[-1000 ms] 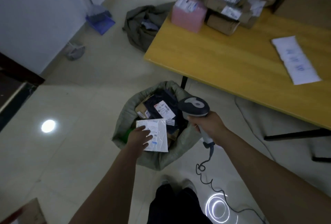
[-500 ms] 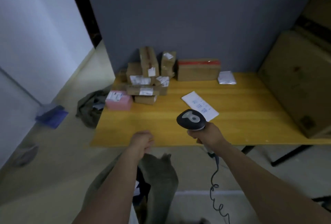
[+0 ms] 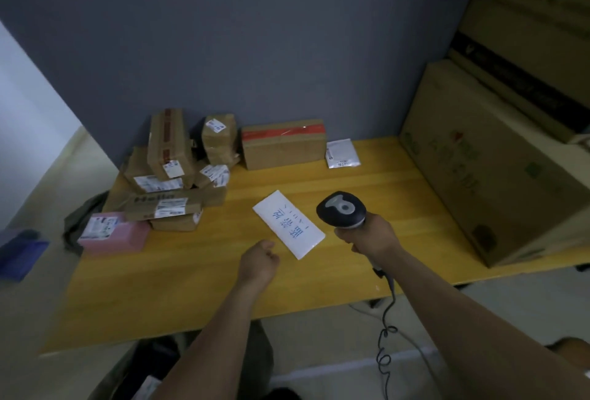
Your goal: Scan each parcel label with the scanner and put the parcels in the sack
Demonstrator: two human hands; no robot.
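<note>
The right hand [image 3: 372, 236] holds the scanner [image 3: 341, 209] over the worktop [image 3: 191, 272], its grip wrapped round the handle and the dark head tipped towards 12 o'clock, the wall side. The scanner's coiled cable [image 3: 384, 345] hangs off the near edge at 5 o'clock.

The left hand [image 3: 259, 260] hovers over the middle of the worktop. Its grip is curled in on itself and carries nothing. A white envelope [image 3: 289, 228] with blue writing lies flat between the two hands, just off the left knuckles at their 1 o'clock and beside the scanner head at its 9 o'clock. I cannot tell whether the left hand touches it.

The pile of brown parcels [image 3: 172, 182] sits at 10 o'clock on the worktop against the grey wall, several with white labels facing up. A pink parcel [image 3: 113, 233] lies at the pile's 8 o'clock, at the left edge. At 12 o'clock a brown box with red tape [image 3: 282, 144] stands against the wall, with a small white packet [image 3: 342, 154] just beside it at its 3 o'clock. A big carton [image 3: 491, 169] fills the worktop's 3 o'clock end.

The sack [image 3: 263, 348] is on the floor at 6 o'clock, below the near edge and partly hidden by the left forearm.
</note>
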